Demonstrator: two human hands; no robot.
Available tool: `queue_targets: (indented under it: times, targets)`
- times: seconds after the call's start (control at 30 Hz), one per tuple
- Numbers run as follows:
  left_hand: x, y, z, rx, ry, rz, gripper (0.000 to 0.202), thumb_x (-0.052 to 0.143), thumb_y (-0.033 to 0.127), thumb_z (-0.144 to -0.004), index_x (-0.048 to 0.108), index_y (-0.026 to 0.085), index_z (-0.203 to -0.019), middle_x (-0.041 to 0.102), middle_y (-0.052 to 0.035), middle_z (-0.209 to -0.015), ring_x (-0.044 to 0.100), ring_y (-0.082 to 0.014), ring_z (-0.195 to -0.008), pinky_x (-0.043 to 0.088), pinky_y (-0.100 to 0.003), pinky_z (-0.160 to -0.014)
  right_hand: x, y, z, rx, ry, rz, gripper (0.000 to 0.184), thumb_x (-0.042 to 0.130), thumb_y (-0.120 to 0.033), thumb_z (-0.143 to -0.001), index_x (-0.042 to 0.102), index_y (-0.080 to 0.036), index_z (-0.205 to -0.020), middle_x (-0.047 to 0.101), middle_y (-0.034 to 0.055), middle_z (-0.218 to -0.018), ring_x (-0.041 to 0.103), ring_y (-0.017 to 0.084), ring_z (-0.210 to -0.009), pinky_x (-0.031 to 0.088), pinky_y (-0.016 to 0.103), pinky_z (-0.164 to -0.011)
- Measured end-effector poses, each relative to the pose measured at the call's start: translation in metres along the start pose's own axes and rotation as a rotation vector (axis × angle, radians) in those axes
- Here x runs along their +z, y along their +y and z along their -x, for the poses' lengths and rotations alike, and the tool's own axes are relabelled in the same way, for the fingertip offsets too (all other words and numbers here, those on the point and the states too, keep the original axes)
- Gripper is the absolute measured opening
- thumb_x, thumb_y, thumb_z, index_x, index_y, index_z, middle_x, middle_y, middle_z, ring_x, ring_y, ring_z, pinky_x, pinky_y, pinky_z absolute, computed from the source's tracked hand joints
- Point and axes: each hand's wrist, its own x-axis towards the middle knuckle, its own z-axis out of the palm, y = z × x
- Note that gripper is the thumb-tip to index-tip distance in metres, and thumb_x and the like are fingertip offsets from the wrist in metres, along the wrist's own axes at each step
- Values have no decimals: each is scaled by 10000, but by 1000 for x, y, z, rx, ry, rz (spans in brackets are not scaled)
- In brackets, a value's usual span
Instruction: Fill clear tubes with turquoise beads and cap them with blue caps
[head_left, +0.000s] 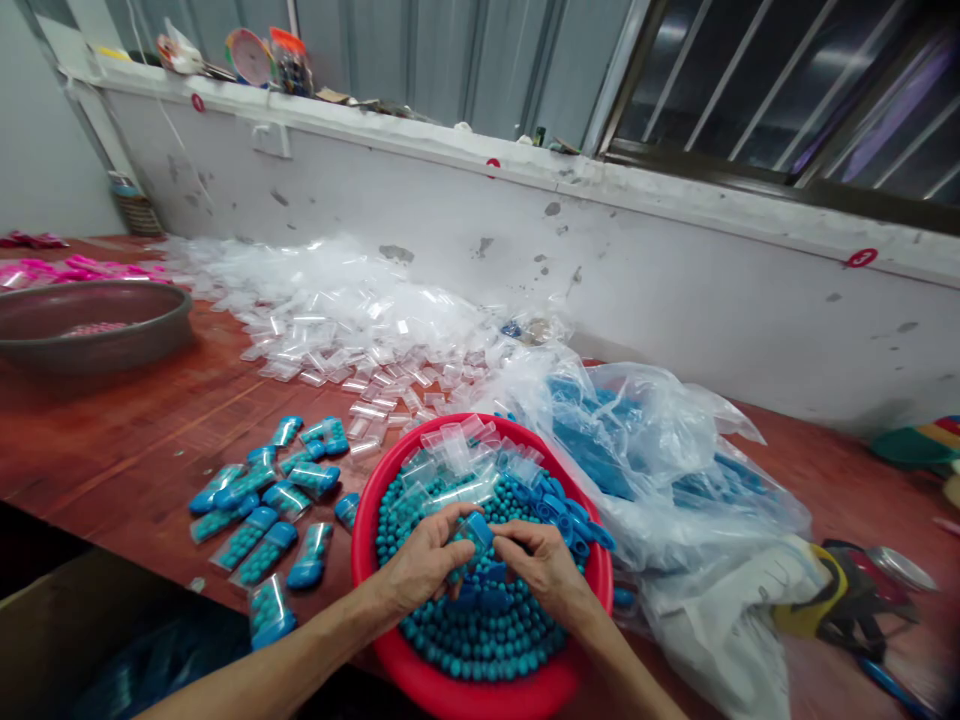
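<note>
Over a red basin (369,500) of teal beads (487,640), my left hand (427,560) is closed around a small clear container with a blue cap (477,530). My right hand (541,565) pinches at the cap's right edge; whether something tiny sits between its fingertips is hidden. Clear empty cases (461,450) lie on the beads at the basin's far side, and loose blue caps (559,505) rest at its right. Left of the basin, several filled containers with blue ends (251,535) are scattered on the red table (135,450).
Behind the basin spreads a large heap of clear cases (337,300). A plastic bag of blue parts (622,430) stands close on the right, with a white sack (735,630) before it. A grey-brown basin (150,330) and pink pieces (82,268) are at far left.
</note>
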Motion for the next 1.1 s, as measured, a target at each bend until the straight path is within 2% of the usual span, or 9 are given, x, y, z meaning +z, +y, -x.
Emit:
queue_targets:
  times: [0.2,0.3,0.4,0.47,0.57,0.63,0.77,0.83,1.1]
  targets:
    - [-1,0,2,52,52,-14,315,528,334,-717,426,172,-967,380,106,-516,320,-16,-326,283,-129,-300,-3,-12,-3,-218,-29,216,251,452,-226,-816,621,-158,-643,450,-28,-560,420,95,-550,342,226,-558]
    - [0,8,5,28,47,-30,356,509,367,-731,387,187,-1013,424,93,-557,387,-31,-332,279,-131,-296,-6,-10,-8,-15,-7,-134,136,541,-261,-757,639,-167,-765,509,-24,-640,452,87,-534,376,220,-532]
    - [2,14,8,-5,11,-40,366,483,379,-747,350,196,-1035,458,78,-596,455,-51,-359,282,-129,-302,-7,-4,-12,186,104,-497,283,609,-318,-688,603,-168,-928,535,-21,-705,484,91,-502,433,241,-503]
    - [6,14,9,3,18,-75,339,462,371,-761,351,198,-1032,455,76,-607,447,-50,-356,290,-137,-305,-5,-3,-12,206,203,-514,386,624,-327,-673,570,-167,-1020,564,-8,-733,521,119,-541,466,274,-537]
    - [14,10,9,45,97,-118,336,455,334,-773,359,209,-1070,447,72,-642,390,-34,-358,309,-152,-327,0,-8,-7,120,240,-262,376,550,-311,-749,554,-168,-1096,619,38,-833,570,168,-678,477,321,-665]
    - [19,7,9,65,154,-107,381,445,314,-780,347,217,-1136,453,64,-658,362,-37,-379,317,-166,-356,5,-13,-2,27,141,-82,384,499,-301,-790,522,-180,-1154,605,67,-998,562,204,-873,441,355,-806]
    - [22,5,7,142,200,-95,417,472,239,-741,402,183,-1148,518,20,-746,448,-90,-571,401,-223,-571,15,-20,10,-53,-58,175,805,637,-314,-668,232,-149,-1344,384,136,-1287,370,262,-1173,343,395,-948]
    - [22,6,7,164,186,-104,401,493,216,-715,444,167,-1109,521,15,-758,459,-113,-661,391,-241,-656,22,-19,13,-60,-34,290,873,651,-306,-638,184,-109,-1349,401,172,-1243,412,282,-1133,386,408,-905]
    - [33,7,7,97,219,-135,244,489,211,-717,511,162,-955,475,38,-656,430,-110,-612,362,-222,-582,42,-9,16,-164,215,634,808,627,-338,-601,291,-51,-1278,525,208,-1008,585,324,-794,496,431,-622]
